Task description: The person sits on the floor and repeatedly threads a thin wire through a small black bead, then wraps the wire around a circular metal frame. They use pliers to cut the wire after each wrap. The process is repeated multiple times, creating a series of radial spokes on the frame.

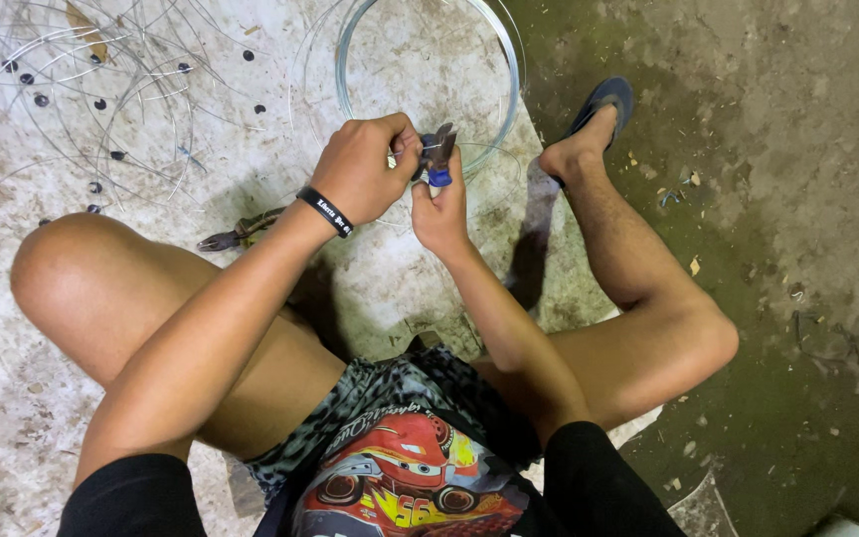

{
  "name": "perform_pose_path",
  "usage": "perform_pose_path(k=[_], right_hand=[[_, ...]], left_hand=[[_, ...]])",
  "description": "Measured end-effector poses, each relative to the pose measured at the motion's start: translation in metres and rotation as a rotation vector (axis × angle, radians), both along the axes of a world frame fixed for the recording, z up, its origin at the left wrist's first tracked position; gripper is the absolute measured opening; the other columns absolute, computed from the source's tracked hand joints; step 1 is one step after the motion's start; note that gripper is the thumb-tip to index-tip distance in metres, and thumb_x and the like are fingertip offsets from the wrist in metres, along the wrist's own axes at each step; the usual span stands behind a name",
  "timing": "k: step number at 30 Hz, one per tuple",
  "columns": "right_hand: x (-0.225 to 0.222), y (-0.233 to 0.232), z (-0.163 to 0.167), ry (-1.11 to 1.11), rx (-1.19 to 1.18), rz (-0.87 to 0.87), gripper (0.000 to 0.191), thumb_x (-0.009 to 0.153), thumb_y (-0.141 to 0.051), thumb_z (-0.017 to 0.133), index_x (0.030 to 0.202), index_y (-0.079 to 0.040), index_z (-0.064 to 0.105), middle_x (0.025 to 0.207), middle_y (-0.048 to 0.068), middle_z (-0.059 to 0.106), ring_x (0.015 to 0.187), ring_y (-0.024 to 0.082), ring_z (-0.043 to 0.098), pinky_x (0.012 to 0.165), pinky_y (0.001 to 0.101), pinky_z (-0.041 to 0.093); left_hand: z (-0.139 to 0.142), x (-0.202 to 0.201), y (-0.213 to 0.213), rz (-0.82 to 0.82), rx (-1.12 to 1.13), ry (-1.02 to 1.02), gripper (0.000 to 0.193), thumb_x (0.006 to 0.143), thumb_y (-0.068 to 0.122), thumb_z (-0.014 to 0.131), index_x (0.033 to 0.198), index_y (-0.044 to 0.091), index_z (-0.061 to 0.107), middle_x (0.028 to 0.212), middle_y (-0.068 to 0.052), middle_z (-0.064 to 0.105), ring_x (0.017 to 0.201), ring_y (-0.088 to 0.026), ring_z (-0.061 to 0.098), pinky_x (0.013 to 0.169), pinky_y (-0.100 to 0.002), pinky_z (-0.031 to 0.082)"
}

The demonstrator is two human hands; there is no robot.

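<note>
Seated on the floor, a person's left hand (358, 171) grips a wire hoop (428, 82) while the right hand (439, 204) clasps blue-handled pliers (437, 159).

— Mounted where?
— On the head, single view, aimed steeply down past chest and bent knees (72, 273) toward the floor (797, 199).
— Close?
— Near enough for both hands to sit at upper centre, arm's reach off.
— Shared ground with another view?
— None; only one camera here.
</note>
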State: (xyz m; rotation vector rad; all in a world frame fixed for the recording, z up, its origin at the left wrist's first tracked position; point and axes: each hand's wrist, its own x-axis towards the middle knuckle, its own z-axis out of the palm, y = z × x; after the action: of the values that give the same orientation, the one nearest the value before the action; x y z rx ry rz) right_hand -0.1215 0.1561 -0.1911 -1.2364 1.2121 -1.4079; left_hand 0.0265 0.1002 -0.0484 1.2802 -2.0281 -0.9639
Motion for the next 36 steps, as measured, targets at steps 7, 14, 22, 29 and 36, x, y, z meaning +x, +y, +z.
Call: perform_pose_path(k=[7, 14, 22, 29, 36], right_hand=[[-0.001, -0.005, -0.004, -0.024, -0.045, 0.023, 0.057, 0.09, 0.016, 0.042, 0.145, -0.002, 0.043, 0.129, 0.011, 0.062, 0.123, 0.017, 0.06, 0.111, 0.0317, 0.046], [0.0, -0.007, -0.001, -0.057, -0.028, 0.025, 0.056, 0.091, 0.015, 0.043, 0.144, -0.002, 0.042, 0.127, 0.008, 0.061, 0.119, 0.015, 0.059, 0.102, 0.0284, 0.048], [0.001, -0.011, 0.005, -0.099, 0.04, 0.029, 0.055, 0.093, 0.012, 0.044, 0.145, -0.003, 0.04, 0.125, 0.007, 0.06, 0.113, 0.013, 0.059, 0.095, 0.0276, 0.05], [-0.004, -0.017, 0.011, 0.019, -0.064, -0.028, 0.025, 0.103, 0.002, 0.052, 0.127, 0.0, 0.051, 0.111, 0.007, 0.066, 0.103, 0.013, 0.064, 0.095, 0.0296, 0.053], [0.002, -0.022, 0.008, 0.041, -0.054, -0.163, 0.014, 0.105, -0.011, 0.064, 0.108, 0.0, 0.056, 0.096, 0.004, 0.068, 0.089, 0.009, 0.063, 0.079, 0.0279, 0.054]], left_hand=[[0.002, -0.002, -0.003, -0.01, -0.002, 0.014, 0.012, 0.092, 0.014, 0.066, 0.09, 0.002, 0.069, 0.082, -0.019, 0.071, 0.08, -0.04, 0.07, 0.071, -0.046, 0.054], [0.002, -0.004, -0.004, -0.006, -0.019, 0.027, 0.013, 0.092, 0.014, 0.066, 0.089, 0.002, 0.069, 0.082, -0.02, 0.071, 0.08, -0.04, 0.07, 0.072, -0.047, 0.055], [0.004, -0.004, -0.006, -0.005, -0.011, 0.029, 0.014, 0.092, 0.015, 0.066, 0.089, 0.001, 0.068, 0.081, -0.019, 0.071, 0.079, -0.04, 0.07, 0.071, -0.046, 0.054], [0.007, -0.005, -0.003, -0.024, -0.013, 0.07, 0.014, 0.092, 0.015, 0.066, 0.089, 0.001, 0.068, 0.081, -0.019, 0.071, 0.079, -0.04, 0.07, 0.072, -0.046, 0.055], [0.009, -0.009, 0.004, -0.015, 0.011, 0.083, 0.016, 0.093, 0.015, 0.065, 0.094, 0.0, 0.067, 0.082, -0.021, 0.07, 0.078, -0.04, 0.069, 0.071, -0.046, 0.054]])
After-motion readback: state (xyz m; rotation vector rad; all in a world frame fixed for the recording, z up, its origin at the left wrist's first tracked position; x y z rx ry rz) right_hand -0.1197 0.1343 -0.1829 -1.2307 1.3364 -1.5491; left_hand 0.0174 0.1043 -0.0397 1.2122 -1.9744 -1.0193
